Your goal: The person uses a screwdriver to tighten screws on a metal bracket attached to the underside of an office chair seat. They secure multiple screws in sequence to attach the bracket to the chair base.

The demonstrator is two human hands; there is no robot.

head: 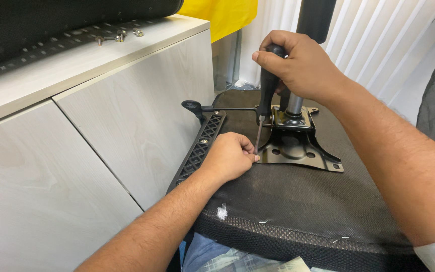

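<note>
Several loose bolts (pixel 119 35) lie on the cabinet (pixel 101 100) beside the upturned seat (pixel 288 201). Right hand (pixel 298 65) grips the screwdriver (pixel 265 95) nearly upright, tip down at the metal plate (pixel 298 148); left hand (pixel 230 156) pinches closed at its tip.

The scene is evenly and brightly lit, daylight being diffused through the white blinds (pixel 378 35) at the upper right (slightly overexposed there). Soft shadows are cast under the hands. Focus is kept sharp centrally; mild wide-angle stretching is seen at the edges
</note>
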